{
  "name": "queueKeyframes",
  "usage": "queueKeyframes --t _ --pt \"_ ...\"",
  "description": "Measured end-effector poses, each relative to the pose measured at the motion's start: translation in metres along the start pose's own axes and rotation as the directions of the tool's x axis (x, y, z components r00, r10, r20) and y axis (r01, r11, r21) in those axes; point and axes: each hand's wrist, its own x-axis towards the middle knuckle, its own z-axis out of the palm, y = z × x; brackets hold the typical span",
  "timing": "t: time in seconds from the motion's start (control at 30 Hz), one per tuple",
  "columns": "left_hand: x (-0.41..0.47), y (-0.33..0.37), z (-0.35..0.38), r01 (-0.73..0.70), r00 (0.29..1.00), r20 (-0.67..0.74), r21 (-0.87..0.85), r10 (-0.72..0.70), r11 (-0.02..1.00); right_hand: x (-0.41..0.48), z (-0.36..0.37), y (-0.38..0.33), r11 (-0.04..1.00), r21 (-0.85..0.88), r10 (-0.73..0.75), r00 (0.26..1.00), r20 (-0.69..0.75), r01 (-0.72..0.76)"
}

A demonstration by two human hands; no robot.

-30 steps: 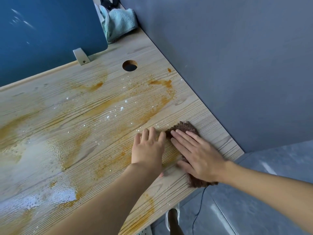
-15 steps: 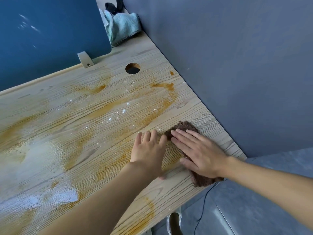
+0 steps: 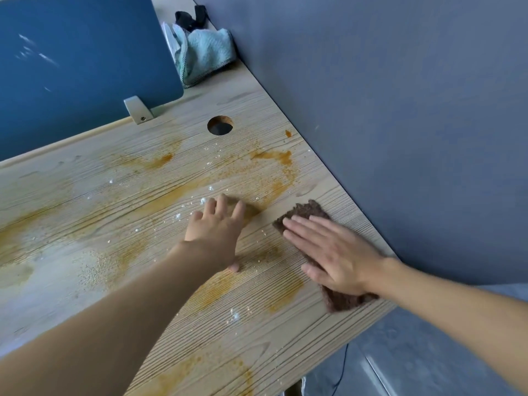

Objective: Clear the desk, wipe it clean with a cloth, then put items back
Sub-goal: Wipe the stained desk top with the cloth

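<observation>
Flat right grip presses the cloth at the right edge of the surface. Stains lie leftward, by the flat, empty left grip.

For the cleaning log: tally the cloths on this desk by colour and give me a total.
Brown: 1, the brown cloth, flat under the right hand.
Mint-green: 1, the mint-green cloth, bunched at the far corner of the desk.
Total: 2 cloths.
</observation>
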Motion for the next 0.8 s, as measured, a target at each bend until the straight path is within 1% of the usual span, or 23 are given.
queueKeyframes --t 0.03,0.07,0.13,0.17,0.2,0.23,0.27,0.3,0.33,0.37,0.4,0.43,0.47,0.5,0.53,0.57,0.6,0.63,0.67,0.7,0.77,0.8 --pt "0.001 0.0 0.0 0.002 1.0 0.002 0.002 -0.002 1.0 0.011 -0.002 0.012 0.997 0.007 0.073 0.997 -0.009 -0.073" --pt "0.002 -0.001 -0.001 0.007 1.0 0.006 0.001 -0.007 1.0 0.024 -0.004 0.025 0.983 0.016 0.182 0.982 -0.045 -0.181" --pt "0.003 -0.001 -0.002 0.018 1.0 0.017 0.01 -0.018 1.0 0.041 -0.004 0.041 0.914 0.055 0.406 0.907 -0.113 -0.403" --pt "0.003 -0.001 -0.003 0.024 1.0 0.019 0.02 -0.024 1.0 0.046 -0.003 0.04 0.885 0.07 0.466 0.875 -0.134 -0.461" --pt "0.003 0.0 -0.004 0.026 0.999 0.022 0.031 -0.026 0.999 0.045 -0.002 0.032 0.879 0.067 0.476 0.868 -0.139 -0.471" --pt "0.002 0.001 -0.004 0.028 0.999 0.02 0.039 -0.029 0.999 0.039 -0.002 0.019 0.898 0.058 0.439 0.889 -0.126 -0.435" --pt "0.002 0.001 -0.004 0.033 0.999 0.011 0.047 -0.033 0.998 0.031 -0.001 0.003 0.934 0.042 0.358 0.927 -0.111 -0.355" --pt "0.003 0.001 -0.004 0.037 0.999 0.002 0.052 -0.037 0.998 0.021 0.0 -0.012 0.973 0.026 0.232 0.968 -0.093 -0.231" --pt "0.003 0.0 -0.004 0.039 0.999 0.0 0.053 -0.039 0.998 0.014 0.0 -0.02 0.995 0.012 0.099 0.993 -0.069 -0.098" --pt "0.003 0.0 -0.003 0.037 0.999 0.002 0.05 -0.037 0.998 0.01 0.0 -0.018 1.0 -0.002 -0.013 0.999 -0.042 0.013" --pt "0.004 0.0 -0.003 0.036 0.999 0.001 0.046 -0.036 0.998 0.012 -0.002 -0.009 0.996 -0.013 -0.084 0.996 -0.015 0.084" --pt "0.004 -0.001 -0.002 0.035 0.999 -0.004 0.045 -0.035 0.998 0.019 -0.003 0.003 0.996 -0.02 -0.092 0.996 0.001 0.092" --pt "0.005 -0.001 -0.002 0.034 0.999 -0.006 0.043 -0.034 0.998 0.03 -0.005 0.014 0.999 -0.018 -0.042 0.999 -0.007 0.041" --pt "0.005 -0.002 -0.002 0.033 0.999 -0.005 0.036 -0.033 0.999 0.043 -0.007 0.027 0.998 -0.002 0.06 0.997 -0.041 -0.06" --pt "0.006 -0.002 -0.002 0.032 0.999 -0.004 0.028 -0.032 0.999 0.057 -0.01 0.038 0.98 0.029 0.197 0.977 -0.082 -0.195" --pt "0.006 -0.002 -0.002 0.032 0.999 -0.001 0.022 -0.032 0.999 0.069 -0.012 0.047 0.942 0.061 0.335 0.936 -0.108 -0.33" --pt "0.006 -0.002 -0.002 0.036 0.999 0.001 0.017 -0.036 0.999 0.076 -0.011 0.05 0.899 0.082 0.437 0.892 -0.118 -0.43" --pt "0.006 -0.002 -0.002 0.042 0.999 0.003 0.016 -0.043 0.999 0.079 -0.008 0.047 0.875 0.086 0.483 0.867 -0.124 -0.476" --pt "0.007 -0.002 -0.003 0.044 0.999 0.009 0.016 -0.044 0.999 0.077 -0.005 0.039 0.876 0.075 0.483 0.866 -0.133 -0.477" --pt "0.007 -0.001 -0.003 0.044 0.999 0.013 0.013 -0.044 0.999 0.07 -0.005 0.028 0.898 0.062 0.439 0.888 -0.133 -0.435" --pt "0.007 -0.001 -0.003 0.05 0.999 0.009 0.007 -0.05 0.999 0.051 -0.005 0.003 0.964 0.024 0.266 0.96 -0.085 -0.265" --pt "0.007 -0.001 -0.003 0.049 0.999 0.01 0.01 -0.049 0.999 0.043 -0.004 -0.006 0.986 -0.001 0.169 0.984 -0.057 -0.169"
